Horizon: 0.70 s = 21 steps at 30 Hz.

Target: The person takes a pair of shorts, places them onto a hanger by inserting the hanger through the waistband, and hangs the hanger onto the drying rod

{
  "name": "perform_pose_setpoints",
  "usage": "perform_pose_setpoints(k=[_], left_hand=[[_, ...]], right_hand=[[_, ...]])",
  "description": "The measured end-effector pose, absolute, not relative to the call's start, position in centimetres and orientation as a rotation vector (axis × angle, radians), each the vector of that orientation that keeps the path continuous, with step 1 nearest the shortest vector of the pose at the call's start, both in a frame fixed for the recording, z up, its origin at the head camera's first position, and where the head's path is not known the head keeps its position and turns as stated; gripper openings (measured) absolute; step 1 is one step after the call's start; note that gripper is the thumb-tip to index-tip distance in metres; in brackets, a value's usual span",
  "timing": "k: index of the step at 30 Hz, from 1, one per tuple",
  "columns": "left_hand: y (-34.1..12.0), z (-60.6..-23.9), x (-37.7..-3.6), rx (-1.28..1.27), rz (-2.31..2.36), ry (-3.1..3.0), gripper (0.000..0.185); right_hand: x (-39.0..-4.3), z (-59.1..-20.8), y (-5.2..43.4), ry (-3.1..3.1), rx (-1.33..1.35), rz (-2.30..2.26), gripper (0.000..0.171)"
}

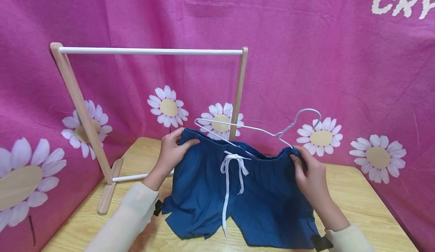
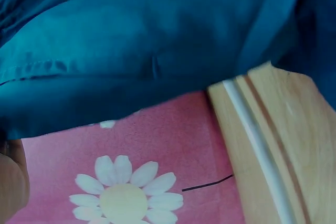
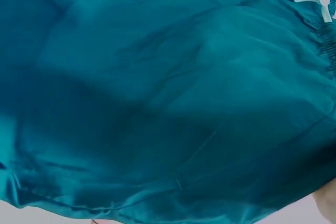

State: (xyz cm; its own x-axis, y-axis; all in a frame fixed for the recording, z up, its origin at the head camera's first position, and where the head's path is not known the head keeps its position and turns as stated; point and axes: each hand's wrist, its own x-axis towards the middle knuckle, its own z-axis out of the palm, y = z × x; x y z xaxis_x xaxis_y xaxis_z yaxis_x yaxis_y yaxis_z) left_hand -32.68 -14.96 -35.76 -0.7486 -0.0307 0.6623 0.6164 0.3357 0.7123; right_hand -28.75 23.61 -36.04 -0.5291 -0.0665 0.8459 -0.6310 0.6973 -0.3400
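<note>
Dark blue shorts (image 1: 204,184) hang spread between the two hands, with a white drawstring (image 1: 225,199) tied in a bow at the front. My left hand (image 1: 171,148) pinches one end of the elastic waistband, thumb on the front. At the other end, my right hand (image 1: 310,172) grips the waistband near a white wire hanger (image 1: 307,110). The hanger lies aslant, its lower part dipping inside the waist opening and its hook upright above the right side. Blue cloth (image 3: 184,87) fills most of the right wrist view.
Behind the left arm stands a clothes rack with wooden posts (image 1: 83,108) and a white top rod (image 1: 153,51). It rests on a wood-grain table (image 1: 353,199). A pink cloth (image 1: 289,55) printed with daisies hangs behind.
</note>
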Motion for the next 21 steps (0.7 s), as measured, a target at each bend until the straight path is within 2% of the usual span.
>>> perform_pose_setpoints(k=[9, 21], left_hand=[[-15.4, -36.3, -32.6, -0.455, -1.509, -2.089, 0.028], [-15.8, -37.2, -32.6, -0.526, -1.558, -2.14, 0.021]], right_hand=[[-28.4, -36.8, 24.0, -2.033, 0.645, 0.804, 0.024], [-28.6, -37.6, 24.4, -2.056, 0.666, 0.774, 0.022]])
